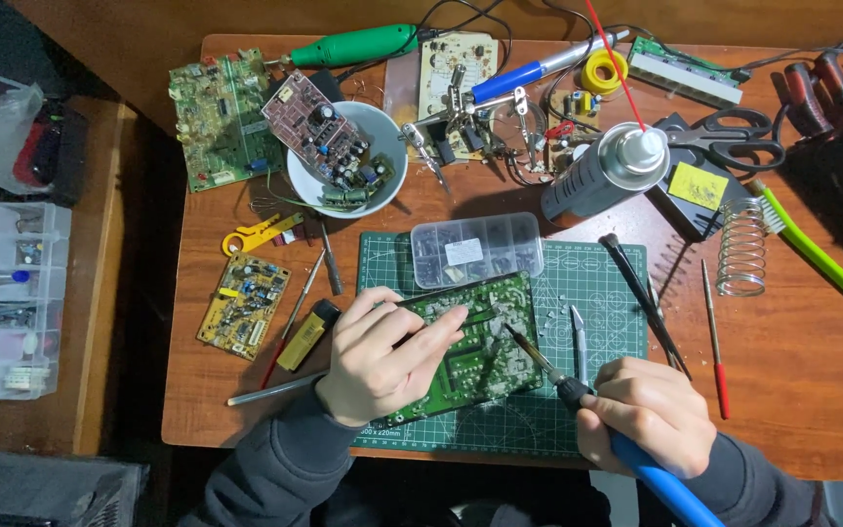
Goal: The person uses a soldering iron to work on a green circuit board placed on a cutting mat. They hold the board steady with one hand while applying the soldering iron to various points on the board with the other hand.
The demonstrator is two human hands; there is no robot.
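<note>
Pointing soldering iron (578,390) tip up-left onto green board (470,346).

A green circuit board (475,342) lies solder side up, tilted, low in the middle of the frame on a green cutting mat (597,293). A soldering iron (578,395) with a blue handle and black grip slants from the lower right, its thin tip over the board's upper right part.
</note>
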